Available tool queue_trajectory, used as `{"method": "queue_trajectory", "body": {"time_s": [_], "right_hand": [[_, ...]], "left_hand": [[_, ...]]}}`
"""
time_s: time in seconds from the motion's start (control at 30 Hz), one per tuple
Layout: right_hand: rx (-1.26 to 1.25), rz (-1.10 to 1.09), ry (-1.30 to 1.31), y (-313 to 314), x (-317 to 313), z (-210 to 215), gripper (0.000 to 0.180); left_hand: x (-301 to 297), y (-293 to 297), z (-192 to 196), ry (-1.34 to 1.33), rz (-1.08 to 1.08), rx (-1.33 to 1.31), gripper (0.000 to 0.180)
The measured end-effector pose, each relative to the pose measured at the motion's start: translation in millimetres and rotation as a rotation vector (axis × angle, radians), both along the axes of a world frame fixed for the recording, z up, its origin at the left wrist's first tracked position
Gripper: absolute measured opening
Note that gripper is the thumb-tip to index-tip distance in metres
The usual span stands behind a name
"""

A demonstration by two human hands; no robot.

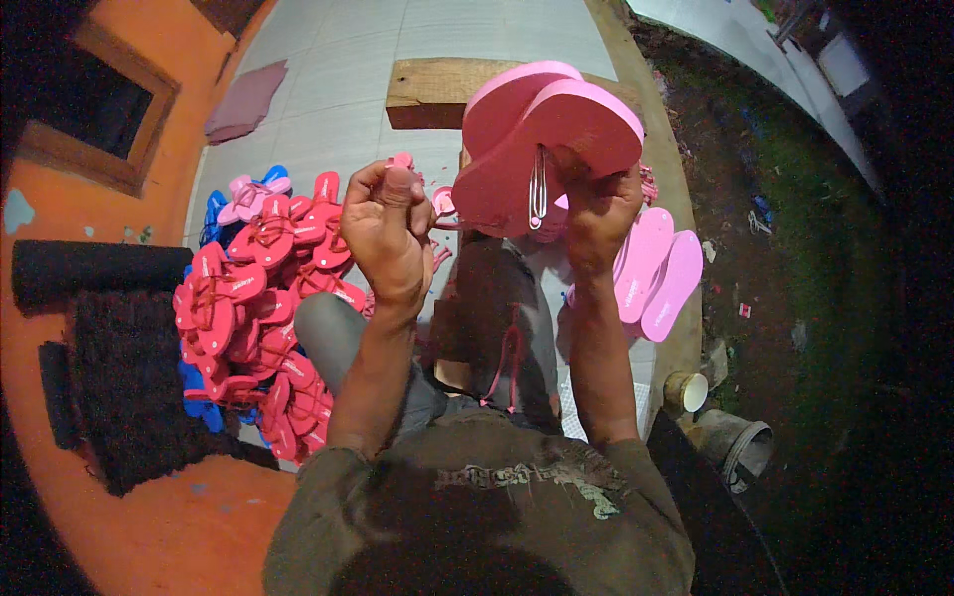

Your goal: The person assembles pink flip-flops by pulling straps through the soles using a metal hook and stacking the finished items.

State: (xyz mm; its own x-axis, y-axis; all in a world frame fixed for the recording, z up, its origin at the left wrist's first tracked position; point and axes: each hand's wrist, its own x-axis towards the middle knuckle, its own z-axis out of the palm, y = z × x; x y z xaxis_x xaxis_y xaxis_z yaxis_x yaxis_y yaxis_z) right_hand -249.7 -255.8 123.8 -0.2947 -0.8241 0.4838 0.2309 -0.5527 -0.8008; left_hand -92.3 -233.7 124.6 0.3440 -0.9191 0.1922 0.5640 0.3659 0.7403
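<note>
My left hand (pixel 386 233) is raised, its fingers closed on a small pink piece (pixel 400 159) that looks like the end of a sandal strap. Most of that piece is hidden by the fingers. Across from it, my right hand (pixel 604 214) grips a pair of pink flip-flop soles (pixel 581 124), held up side by side with their broad ends away from me. A looped metal wire tool (pixel 538 194) hangs in front of the soles beside my right fingers; how it is held is partly hidden. Over my leg lies a thin red strap (pixel 509 358).
At left lies a heap of red flip-flops (pixel 268 298), with blue and pink ones among them. Two pink soles (pixel 656 273) rest at right. A wooden beam (pixel 427 94) is ahead. A bucket (pixel 740 447) and a small container (pixel 686 391) stand near the floor's right edge.
</note>
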Motion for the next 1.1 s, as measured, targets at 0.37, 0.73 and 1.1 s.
{"method": "queue_trajectory", "body": {"time_s": [0.37,0.73,1.1], "right_hand": [[-0.013,-0.018,0.006,4.1,3.9,4.9,0.041],[0.093,0.073,0.161,4.4,-11.4,31.5,0.027],[0.181,0.128,0.305,0.1,-19.0,41.3,0.028]], "left_hand": [[-10.4,12.0,14.8,-0.960,0.030,-0.346,0.012],[-13.5,-5.9,-3.8,-0.977,-0.268,-0.625,0.024],[-11.8,-12.8,-13.3,-0.597,-0.821,-0.098,0.036]]}}
